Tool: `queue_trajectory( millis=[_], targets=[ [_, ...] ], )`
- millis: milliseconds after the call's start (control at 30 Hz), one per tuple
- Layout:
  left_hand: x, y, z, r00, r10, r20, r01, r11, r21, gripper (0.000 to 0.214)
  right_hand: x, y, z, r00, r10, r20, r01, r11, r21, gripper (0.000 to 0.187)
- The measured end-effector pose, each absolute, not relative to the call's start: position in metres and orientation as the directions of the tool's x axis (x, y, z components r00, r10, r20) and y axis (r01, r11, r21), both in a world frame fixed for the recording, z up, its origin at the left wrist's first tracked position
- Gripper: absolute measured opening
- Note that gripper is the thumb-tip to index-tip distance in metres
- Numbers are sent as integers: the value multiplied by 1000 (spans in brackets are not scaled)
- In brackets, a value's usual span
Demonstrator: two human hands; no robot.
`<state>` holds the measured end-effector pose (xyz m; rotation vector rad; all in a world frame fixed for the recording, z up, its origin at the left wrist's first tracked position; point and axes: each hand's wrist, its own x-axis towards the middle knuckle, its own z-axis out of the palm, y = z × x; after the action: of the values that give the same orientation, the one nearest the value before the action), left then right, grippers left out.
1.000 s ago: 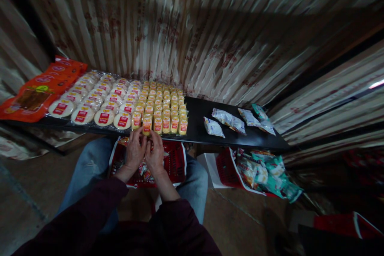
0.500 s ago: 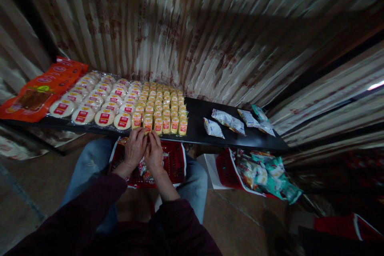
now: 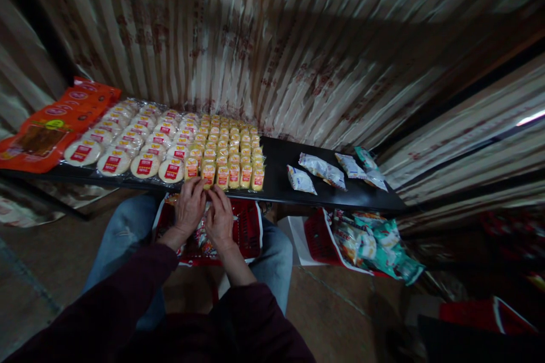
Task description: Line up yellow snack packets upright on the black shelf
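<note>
On a black shelf (image 3: 281,159) lie rows of small yellow snack packets (image 3: 230,150). Both my hands are at its front edge. My left hand (image 3: 190,208) and my right hand (image 3: 220,219) sit side by side with fingers drawn together. Their fingertips pinch the lower end of one yellow packet (image 3: 208,173) in the front row. Left of the yellow rows lie round white rice cakes with red labels (image 3: 136,142). Under my hands, between my knees, sits a red and white bag (image 3: 247,232) with more packets inside.
Orange flat packs (image 3: 46,130) lie at the shelf's far left. Several white and green packets (image 3: 323,169) lie on its right part. A red bag (image 3: 366,241) spilling green and white packets rests on the floor at the right. A striped curtain (image 3: 272,51) hangs behind.
My hands moved up from over the red bag to the shelf's front edge. The yellow packet between them now lies level with the front row.
</note>
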<state>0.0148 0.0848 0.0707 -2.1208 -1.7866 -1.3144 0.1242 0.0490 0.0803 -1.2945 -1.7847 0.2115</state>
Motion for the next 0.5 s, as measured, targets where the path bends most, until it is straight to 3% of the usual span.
queue_trajectory(
  millis=[133,267,500],
  targets=[
    [15,83,70,-39,744,667,848,-328,416,31,140,48,81,-15,788,616,765,406,-500,43],
    [15,81,70,-40,715,698,836,-358,415,31,162,57,86,85,783,617,862,252,-439,42],
    [14,87,63,28,697,717,816,-430,386,34,202,93,93,247,784,570,896,39,-442,57]
  ],
)
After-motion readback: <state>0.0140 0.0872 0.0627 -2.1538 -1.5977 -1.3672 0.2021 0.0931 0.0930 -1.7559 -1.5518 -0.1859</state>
